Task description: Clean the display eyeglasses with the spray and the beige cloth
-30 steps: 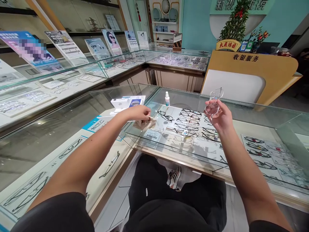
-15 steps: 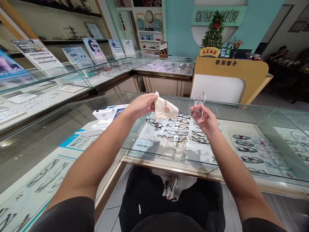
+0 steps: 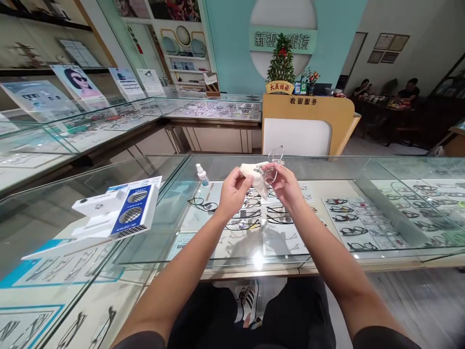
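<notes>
This is an optician's shop: rows of eyeglasses (image 3: 354, 231) lie on display inside the near glass counter (image 3: 337, 172), and a far showcase (image 3: 218, 122) is packed with more frames. A poster (image 3: 78, 83) on the left shows sunglasses. The yellow-brown desk (image 3: 298, 138) is lettered "cashier service" in Chinese, and the wall sign (image 3: 265, 41) behind it ends in the characters for eyeglasses.

The glass counter (image 3: 327, 172) bears a spray bottle (image 3: 202, 175) and a white-and-blue box (image 3: 135, 208).
</notes>
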### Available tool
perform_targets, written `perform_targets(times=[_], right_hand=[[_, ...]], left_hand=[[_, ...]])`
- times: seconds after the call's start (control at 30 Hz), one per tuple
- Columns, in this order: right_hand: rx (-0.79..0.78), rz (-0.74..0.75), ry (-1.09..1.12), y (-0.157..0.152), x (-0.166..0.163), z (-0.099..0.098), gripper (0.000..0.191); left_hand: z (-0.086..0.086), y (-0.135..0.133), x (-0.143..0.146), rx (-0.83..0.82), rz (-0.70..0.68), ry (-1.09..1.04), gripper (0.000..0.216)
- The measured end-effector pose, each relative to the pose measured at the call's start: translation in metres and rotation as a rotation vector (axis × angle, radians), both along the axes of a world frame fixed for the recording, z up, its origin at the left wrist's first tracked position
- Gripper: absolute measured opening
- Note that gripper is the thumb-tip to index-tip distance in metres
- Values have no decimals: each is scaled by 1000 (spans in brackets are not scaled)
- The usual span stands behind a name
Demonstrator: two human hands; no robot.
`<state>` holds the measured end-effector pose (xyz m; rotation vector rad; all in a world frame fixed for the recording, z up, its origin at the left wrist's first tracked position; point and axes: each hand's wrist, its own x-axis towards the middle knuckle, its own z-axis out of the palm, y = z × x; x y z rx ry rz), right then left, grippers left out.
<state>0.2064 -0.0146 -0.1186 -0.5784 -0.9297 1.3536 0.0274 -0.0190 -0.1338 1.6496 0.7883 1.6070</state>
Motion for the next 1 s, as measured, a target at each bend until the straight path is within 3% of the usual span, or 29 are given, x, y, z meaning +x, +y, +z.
perform_targets(times=[0.2,0.5,0.7,0.87,1.0], right_hand=[[-3,-76,-48,-4,-6,0,33],[6,-73,-132,-11,-10,4,37],[11,-44,-188,-12,-12,1,37],[76,-22,-228,-12,-15,-6,33],[119,-36,-274,-10,-16,-13,34]], left_hand=[[-13,-10,0,54,-13,58,32],[-11,-17,-3,107,-119,-17,26],[-5,-16,1,79,11,-12,34],[-3,-18,5,-10,12,-120,47],[0,-21,8,-176,-55,-234,59]])
